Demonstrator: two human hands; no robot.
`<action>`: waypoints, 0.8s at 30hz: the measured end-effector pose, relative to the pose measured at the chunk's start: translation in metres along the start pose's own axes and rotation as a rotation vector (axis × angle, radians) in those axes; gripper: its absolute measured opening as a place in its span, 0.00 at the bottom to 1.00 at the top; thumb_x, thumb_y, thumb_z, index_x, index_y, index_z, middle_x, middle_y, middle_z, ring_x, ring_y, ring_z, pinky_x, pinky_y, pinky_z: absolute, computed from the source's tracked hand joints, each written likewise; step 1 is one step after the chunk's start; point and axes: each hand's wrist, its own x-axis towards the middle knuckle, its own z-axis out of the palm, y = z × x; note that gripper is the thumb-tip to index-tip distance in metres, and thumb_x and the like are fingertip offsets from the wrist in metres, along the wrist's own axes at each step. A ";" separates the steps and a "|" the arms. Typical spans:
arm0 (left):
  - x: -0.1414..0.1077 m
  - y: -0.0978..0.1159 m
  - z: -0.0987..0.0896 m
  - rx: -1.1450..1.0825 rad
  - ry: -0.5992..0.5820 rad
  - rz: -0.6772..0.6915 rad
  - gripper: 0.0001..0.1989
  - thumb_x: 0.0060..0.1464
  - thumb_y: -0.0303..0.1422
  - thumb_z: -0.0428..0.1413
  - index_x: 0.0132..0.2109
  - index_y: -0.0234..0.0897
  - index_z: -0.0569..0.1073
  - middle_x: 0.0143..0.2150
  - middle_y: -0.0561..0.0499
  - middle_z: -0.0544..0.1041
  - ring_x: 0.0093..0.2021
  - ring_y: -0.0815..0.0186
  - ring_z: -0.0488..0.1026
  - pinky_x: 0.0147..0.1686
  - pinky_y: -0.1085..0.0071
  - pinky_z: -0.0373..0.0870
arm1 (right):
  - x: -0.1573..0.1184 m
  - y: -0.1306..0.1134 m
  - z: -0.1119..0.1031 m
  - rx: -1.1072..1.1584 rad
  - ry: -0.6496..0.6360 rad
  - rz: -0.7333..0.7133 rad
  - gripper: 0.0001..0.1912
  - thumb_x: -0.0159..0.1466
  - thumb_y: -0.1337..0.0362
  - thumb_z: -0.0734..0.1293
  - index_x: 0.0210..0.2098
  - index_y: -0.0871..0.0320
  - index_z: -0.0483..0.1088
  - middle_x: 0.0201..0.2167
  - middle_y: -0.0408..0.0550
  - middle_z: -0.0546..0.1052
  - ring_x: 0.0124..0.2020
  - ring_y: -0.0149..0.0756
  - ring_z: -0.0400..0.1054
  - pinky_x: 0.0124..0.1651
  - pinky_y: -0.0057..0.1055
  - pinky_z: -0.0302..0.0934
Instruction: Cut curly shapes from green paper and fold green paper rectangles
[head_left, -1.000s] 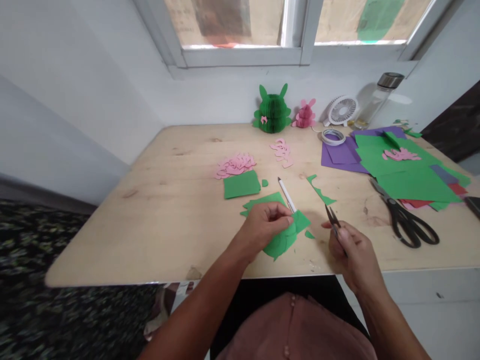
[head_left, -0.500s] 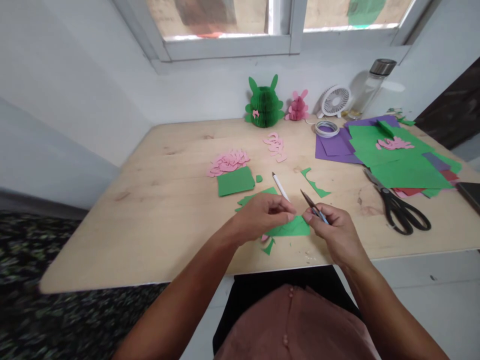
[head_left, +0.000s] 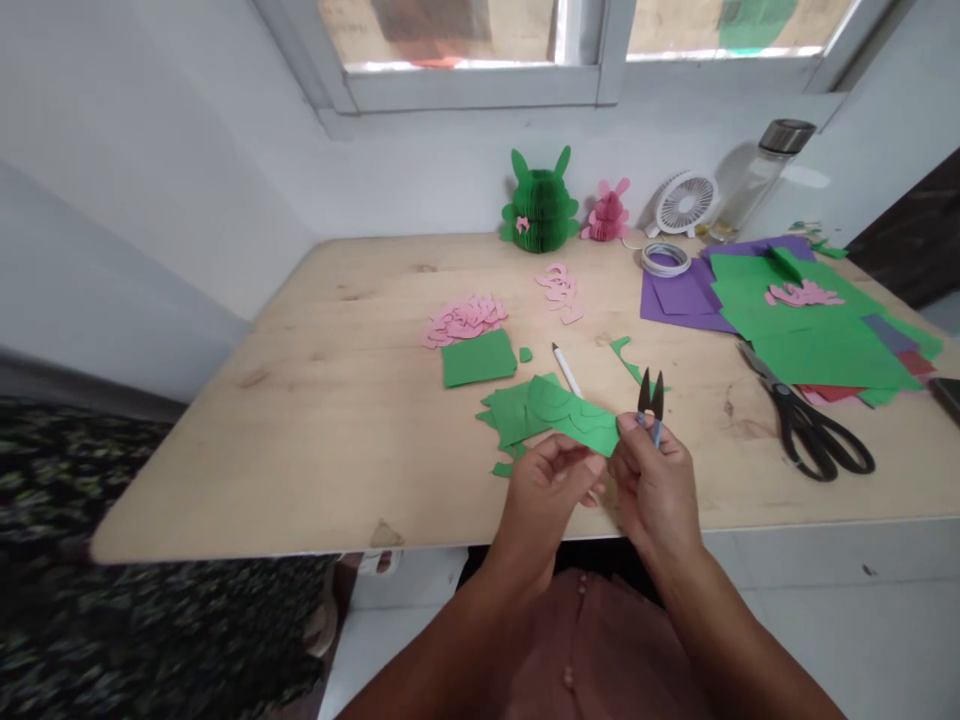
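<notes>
To the left of a white pen with a dark tip (head_left: 568, 371), a heap of pink paper cutouts (head_left: 466, 320) lies on a pale wooden tabletop (head_left: 300, 430), with a dark green rectangular card (head_left: 478, 359) just below the heap. Nearer the person, and also left of the pen, are jagged green paper pieces (head_left: 510, 412).

Below the pen, a person's left hand (head_left: 546, 485) comes up from the lower edge, fingers curled and thumb reaching right; its grip is nearly closed at the lower edge of a strip of green paper, though whether it pinches the sheet cannot be made out. The strip of green paper (head_left: 574, 415), marked with drawn curved outlines, is held up just on the near side of the pen, its long axis slanting from upper left to lower right.

Right of the pen, the right hand (head_left: 654, 478) pinches the strip's right end by the thumb, the same grip holding small blue-handled snips (head_left: 646, 395), dark blades parted and pointing away from the person. Farther right of the pen lie large black-handled scissors (head_left: 816, 432), blades aimed up and left.
</notes>
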 end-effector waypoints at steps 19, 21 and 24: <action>0.022 0.021 -0.014 0.042 0.001 0.054 0.07 0.41 0.32 0.62 0.27 0.35 0.71 0.21 0.54 0.74 0.22 0.72 0.68 0.26 0.75 0.63 | -0.008 -0.006 -0.026 -0.346 -0.188 -0.002 0.17 0.54 0.51 0.72 0.33 0.59 0.73 0.16 0.34 0.54 0.18 0.25 0.43 0.21 0.26 0.36; 0.025 0.024 -0.018 0.054 -0.029 0.025 0.07 0.40 0.33 0.62 0.27 0.35 0.72 0.22 0.52 0.75 0.22 0.71 0.70 0.27 0.75 0.64 | -0.008 -0.011 -0.037 -0.379 -0.255 0.023 0.18 0.59 0.49 0.68 0.35 0.60 0.73 0.16 0.35 0.53 0.18 0.26 0.42 0.21 0.27 0.35; 0.028 0.028 -0.022 0.057 -0.080 -0.007 0.09 0.39 0.33 0.63 0.26 0.35 0.71 0.22 0.52 0.76 0.23 0.69 0.72 0.27 0.74 0.65 | -0.006 -0.016 -0.052 -0.462 -0.323 0.076 0.20 0.61 0.48 0.66 0.34 0.61 0.74 0.16 0.35 0.53 0.18 0.26 0.42 0.21 0.28 0.33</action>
